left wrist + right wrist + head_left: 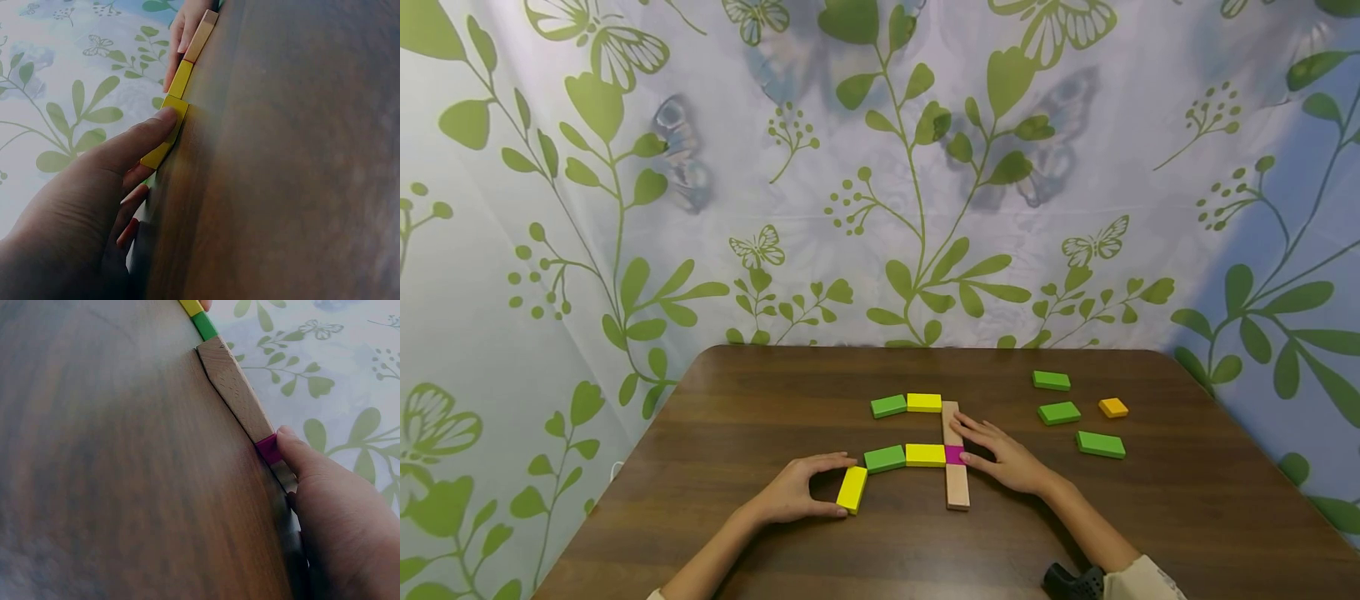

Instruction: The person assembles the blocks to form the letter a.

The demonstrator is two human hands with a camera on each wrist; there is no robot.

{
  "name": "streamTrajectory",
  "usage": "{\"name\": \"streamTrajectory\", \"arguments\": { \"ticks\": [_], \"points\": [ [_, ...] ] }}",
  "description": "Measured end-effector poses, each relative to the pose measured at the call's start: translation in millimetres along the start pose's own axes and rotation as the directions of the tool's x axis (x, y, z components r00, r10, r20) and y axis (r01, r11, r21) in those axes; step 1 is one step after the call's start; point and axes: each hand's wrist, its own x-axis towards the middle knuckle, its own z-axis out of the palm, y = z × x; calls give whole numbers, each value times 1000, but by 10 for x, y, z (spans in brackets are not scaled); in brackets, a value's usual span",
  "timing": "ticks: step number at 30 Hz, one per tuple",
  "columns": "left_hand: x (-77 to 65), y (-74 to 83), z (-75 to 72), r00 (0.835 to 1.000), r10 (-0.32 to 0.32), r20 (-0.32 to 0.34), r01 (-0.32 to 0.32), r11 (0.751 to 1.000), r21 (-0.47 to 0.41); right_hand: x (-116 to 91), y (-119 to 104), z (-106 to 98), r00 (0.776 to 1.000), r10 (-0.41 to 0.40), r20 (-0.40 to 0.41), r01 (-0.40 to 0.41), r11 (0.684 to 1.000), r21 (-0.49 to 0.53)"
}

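Three yellow blocks (pixel 852 490), one in left hand (pixel 792 492); right hand (pixel 1009 463) wide against one magenta block (pixel 953 455).

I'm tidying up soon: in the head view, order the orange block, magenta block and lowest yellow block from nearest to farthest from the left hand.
1. Lowest yellow block: pinched by the left hand.
2. Magenta block: farther right, between two wooden blocks.
3. Orange block: farthest right.
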Motion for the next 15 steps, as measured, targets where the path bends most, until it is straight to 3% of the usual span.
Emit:
{"name": "streamTrajectory", "arguments": {
  "ticks": [15],
  "points": [
    [-8,-7,-5,1000,15,7,-15,1000,8,1,-33,-16,1000,-3,-5,3,1000,11]
  ]
}}
